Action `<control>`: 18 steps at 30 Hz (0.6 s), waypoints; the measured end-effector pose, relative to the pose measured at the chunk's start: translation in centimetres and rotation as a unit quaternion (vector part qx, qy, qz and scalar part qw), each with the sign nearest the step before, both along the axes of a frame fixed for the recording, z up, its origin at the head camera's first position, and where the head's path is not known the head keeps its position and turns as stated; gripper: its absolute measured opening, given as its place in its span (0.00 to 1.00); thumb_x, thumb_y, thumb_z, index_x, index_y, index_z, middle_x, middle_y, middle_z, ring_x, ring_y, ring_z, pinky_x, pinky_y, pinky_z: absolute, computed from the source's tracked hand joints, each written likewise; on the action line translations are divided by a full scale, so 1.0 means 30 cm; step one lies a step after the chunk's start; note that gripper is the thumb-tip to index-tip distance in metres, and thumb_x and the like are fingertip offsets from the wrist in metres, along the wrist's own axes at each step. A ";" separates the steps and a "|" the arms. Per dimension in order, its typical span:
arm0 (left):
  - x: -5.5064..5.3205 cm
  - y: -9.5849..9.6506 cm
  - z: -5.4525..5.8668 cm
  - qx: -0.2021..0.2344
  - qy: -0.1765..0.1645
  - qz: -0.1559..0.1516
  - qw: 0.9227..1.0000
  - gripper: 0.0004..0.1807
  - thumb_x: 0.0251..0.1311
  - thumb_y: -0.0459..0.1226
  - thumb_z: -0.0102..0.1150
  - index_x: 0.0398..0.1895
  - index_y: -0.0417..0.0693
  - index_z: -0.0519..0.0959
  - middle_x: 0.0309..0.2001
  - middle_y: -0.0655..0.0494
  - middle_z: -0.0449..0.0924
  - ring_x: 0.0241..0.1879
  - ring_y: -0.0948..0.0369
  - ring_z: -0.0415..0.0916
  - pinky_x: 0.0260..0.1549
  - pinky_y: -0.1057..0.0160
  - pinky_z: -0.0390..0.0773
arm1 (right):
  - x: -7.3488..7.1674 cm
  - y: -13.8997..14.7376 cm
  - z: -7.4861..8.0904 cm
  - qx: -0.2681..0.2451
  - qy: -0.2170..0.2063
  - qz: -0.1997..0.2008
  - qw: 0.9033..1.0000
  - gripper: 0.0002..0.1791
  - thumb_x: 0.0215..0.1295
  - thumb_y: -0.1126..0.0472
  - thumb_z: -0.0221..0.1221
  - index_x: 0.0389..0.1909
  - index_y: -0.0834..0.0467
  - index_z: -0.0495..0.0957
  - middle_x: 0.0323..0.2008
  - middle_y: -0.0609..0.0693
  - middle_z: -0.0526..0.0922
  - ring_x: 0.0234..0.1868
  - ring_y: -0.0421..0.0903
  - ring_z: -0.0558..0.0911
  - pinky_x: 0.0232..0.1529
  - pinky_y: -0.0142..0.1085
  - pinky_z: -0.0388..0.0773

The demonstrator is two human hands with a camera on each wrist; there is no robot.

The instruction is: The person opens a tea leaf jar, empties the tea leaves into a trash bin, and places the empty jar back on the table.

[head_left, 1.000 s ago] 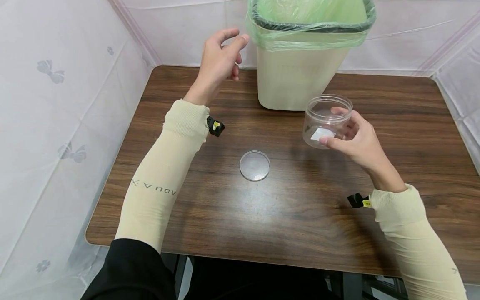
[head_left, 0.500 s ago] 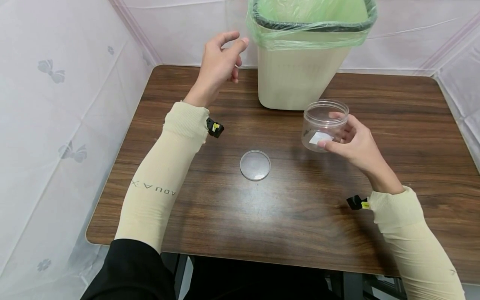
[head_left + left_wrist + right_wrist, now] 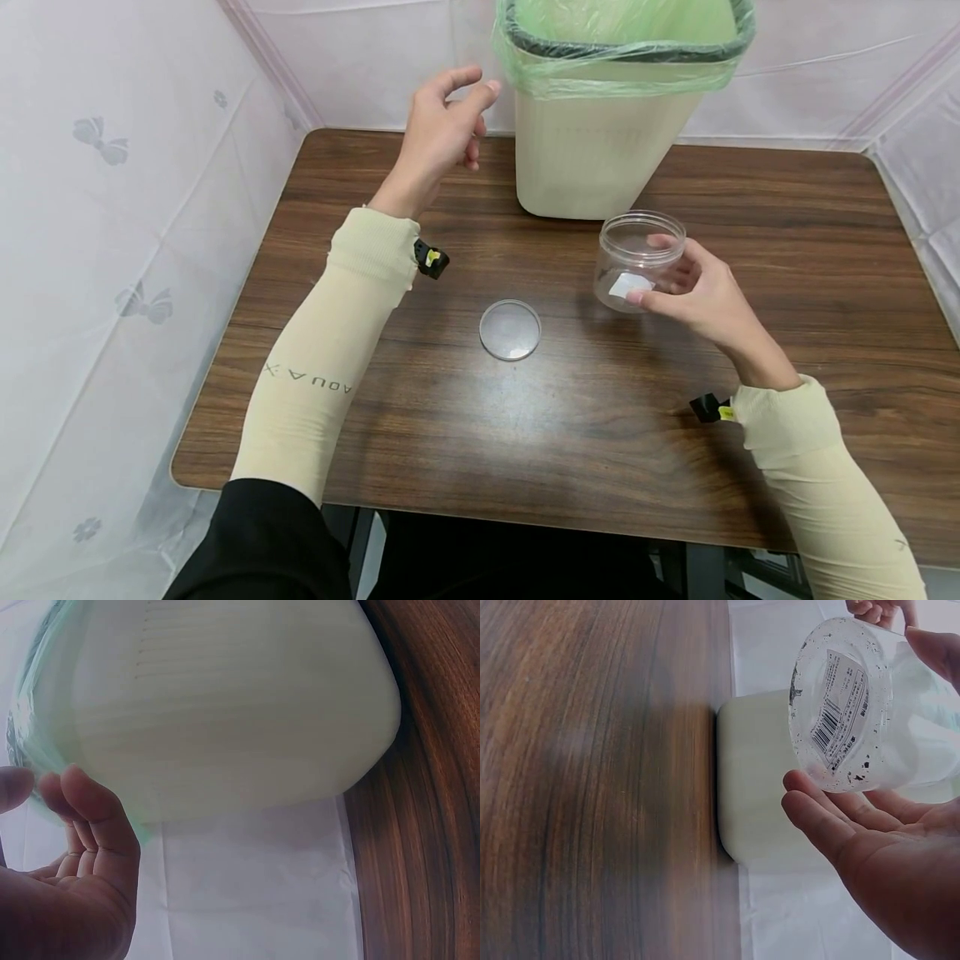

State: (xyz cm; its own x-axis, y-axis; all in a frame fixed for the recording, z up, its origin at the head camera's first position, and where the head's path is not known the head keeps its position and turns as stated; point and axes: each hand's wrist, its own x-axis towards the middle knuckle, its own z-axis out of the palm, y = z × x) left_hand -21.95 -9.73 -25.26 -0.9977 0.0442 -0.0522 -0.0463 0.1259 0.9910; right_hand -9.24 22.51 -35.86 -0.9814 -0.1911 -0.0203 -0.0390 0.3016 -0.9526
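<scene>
My right hand (image 3: 708, 292) grips a clear plastic jar (image 3: 609, 262) by its side, thumb in front and fingers round the far side. The jar is lidless, mouth up, held above the table. In the right wrist view a white barcode label (image 3: 840, 712) shows on the base, with dark specks scattered around it. My left hand (image 3: 442, 129) is raised beside the bin at the back, its fingers loosely bent around nothing. A round clear lid (image 3: 510, 331) lies flat on the table between the two arms.
A cream trash bin (image 3: 592, 158) with a green liner bag (image 3: 622, 83) folded over its rim stands at the table's back. The brown wooden table (image 3: 450, 433) reaches pale sheeting (image 3: 135, 250) at the back and sides.
My right hand has brought the jar slightly left and nearer to me. My left hand has come down a little. The lid and bin have stayed put.
</scene>
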 end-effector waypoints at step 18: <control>0.007 -0.004 -0.008 0.007 0.005 -0.004 1.000 0.25 0.68 0.45 0.63 0.67 0.55 0.74 0.24 0.52 0.74 0.15 0.61 0.68 0.20 0.64 0.77 | 0.004 -0.009 -0.025 0.038 -0.021 0.028 0.999 0.39 0.57 0.65 0.73 0.69 0.59 0.67 0.55 0.53 0.79 0.51 0.37 0.82 0.49 0.26 0.78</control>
